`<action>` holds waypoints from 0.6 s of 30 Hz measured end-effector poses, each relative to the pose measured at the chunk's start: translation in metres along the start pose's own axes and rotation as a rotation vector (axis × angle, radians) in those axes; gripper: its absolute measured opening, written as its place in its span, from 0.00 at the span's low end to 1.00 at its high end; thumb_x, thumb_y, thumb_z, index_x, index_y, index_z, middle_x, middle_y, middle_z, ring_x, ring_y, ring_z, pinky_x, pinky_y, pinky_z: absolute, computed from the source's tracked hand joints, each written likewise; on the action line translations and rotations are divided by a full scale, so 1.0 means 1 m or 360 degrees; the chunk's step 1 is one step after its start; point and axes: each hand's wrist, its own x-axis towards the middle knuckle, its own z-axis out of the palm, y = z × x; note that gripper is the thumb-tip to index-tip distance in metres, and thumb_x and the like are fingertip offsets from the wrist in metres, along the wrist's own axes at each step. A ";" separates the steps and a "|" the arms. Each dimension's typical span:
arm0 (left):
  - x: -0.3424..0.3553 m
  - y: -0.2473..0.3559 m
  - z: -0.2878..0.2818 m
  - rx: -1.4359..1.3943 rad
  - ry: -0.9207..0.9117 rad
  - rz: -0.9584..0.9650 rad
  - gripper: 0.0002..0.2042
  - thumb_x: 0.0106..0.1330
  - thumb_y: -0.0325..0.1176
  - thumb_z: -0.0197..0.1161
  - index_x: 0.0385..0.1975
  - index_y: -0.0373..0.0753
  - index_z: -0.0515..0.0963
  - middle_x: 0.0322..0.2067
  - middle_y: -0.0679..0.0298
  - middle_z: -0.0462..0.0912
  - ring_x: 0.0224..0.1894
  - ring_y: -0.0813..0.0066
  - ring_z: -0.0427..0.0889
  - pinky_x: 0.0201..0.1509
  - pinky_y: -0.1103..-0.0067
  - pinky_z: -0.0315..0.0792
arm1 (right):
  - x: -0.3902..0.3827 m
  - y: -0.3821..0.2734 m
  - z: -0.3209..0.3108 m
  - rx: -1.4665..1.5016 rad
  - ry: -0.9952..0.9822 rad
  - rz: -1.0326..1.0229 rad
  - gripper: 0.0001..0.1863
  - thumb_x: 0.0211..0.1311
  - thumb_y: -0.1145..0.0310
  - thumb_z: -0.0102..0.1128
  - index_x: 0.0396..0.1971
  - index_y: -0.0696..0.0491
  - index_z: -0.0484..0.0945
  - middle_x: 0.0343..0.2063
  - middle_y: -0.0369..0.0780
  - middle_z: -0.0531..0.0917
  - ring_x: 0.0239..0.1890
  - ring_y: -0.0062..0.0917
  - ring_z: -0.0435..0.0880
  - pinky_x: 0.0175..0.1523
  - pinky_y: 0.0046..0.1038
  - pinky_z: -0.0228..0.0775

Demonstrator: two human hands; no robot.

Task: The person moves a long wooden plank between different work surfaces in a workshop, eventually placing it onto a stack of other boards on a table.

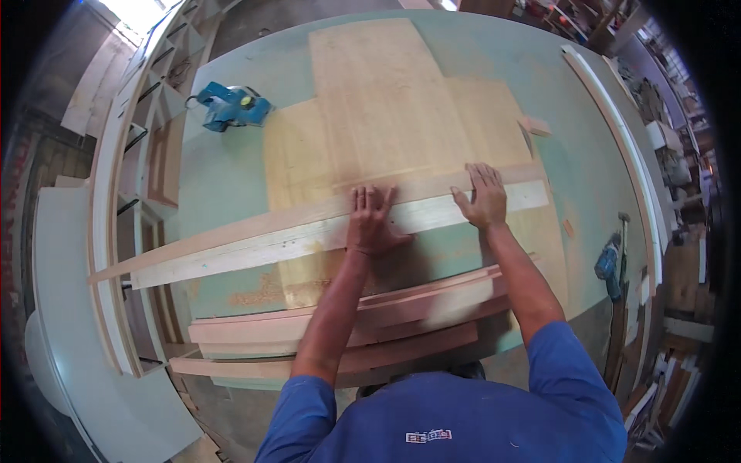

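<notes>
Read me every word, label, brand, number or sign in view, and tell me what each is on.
Blue cloth shirt: a small, pale printed mark with lettering; I won't copy its wording.
Blue power tool with a yellow-green spot, upper left: no readable text.
Blue drill-like tool at the right: too small to read any.
Long pale wooden board under the left hand and right hand: no text visible.

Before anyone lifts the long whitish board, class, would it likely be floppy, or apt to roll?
The whitish board is probably fairly stiff, since it looks like solid timber. Being long and narrow, it may swing if pushed at one end. Rolling seems unlikely: it appears to lie flat.
</notes>
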 end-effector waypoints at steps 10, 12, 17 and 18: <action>0.002 0.000 -0.028 -0.0219 -0.0290 -0.0035 0.59 0.33 0.67 0.75 0.71 0.47 0.60 0.65 0.37 0.59 0.67 0.34 0.58 0.74 0.51 0.49 | 0.003 0.002 -0.005 0.0032 -0.0031 0.0121 0.33 0.57 0.47 0.63 0.52 0.61 0.76 0.49 0.53 0.79 0.57 0.47 0.74 0.67 0.45 0.60; -0.009 -0.008 -0.047 -0.0131 -0.0179 -0.0101 0.59 0.33 0.61 0.79 0.70 0.47 0.60 0.68 0.36 0.55 0.70 0.34 0.54 0.73 0.49 0.50 | 0.004 0.005 -0.007 -0.0037 0.0053 0.0073 0.32 0.56 0.48 0.63 0.50 0.60 0.77 0.49 0.52 0.79 0.56 0.47 0.74 0.65 0.45 0.63; -0.009 -0.023 -0.058 0.0092 -0.0230 -0.0129 0.59 0.33 0.63 0.78 0.70 0.45 0.61 0.65 0.36 0.60 0.68 0.34 0.56 0.72 0.49 0.53 | 0.006 0.008 -0.009 -0.0068 0.0084 0.0073 0.33 0.57 0.45 0.62 0.49 0.60 0.77 0.48 0.51 0.79 0.56 0.47 0.75 0.66 0.45 0.62; -0.009 -0.024 -0.057 0.0132 -0.0147 -0.0055 0.58 0.33 0.64 0.78 0.69 0.44 0.63 0.62 0.38 0.63 0.66 0.37 0.60 0.71 0.50 0.55 | 0.007 0.010 -0.008 -0.0066 0.0079 0.0076 0.33 0.57 0.44 0.62 0.49 0.60 0.77 0.49 0.51 0.79 0.56 0.46 0.75 0.66 0.44 0.61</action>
